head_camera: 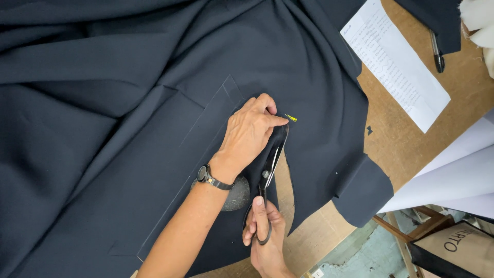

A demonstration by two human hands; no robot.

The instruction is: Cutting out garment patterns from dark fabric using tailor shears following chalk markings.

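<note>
Bright, even overhead light, soft shadows in the dark fabric's (128, 103) folds, sharp focus, slight edge distortion

A white rectangular paper sheet (395, 62) lies at the upper right, set diagonally on the brown board (411, 149). It carries rows of small dark writing. Its upper left corner sits against the edge of the dark navy fabric (128, 103).

A brown paper bag (455, 247) stands at the lower right corner, below the board's edge. It is tan with large dark lettering on its face and a black band along its lower left side. It is only partly in view.

A tiny yellow-green tag (291, 118) lies on the fabric near centre.
</note>
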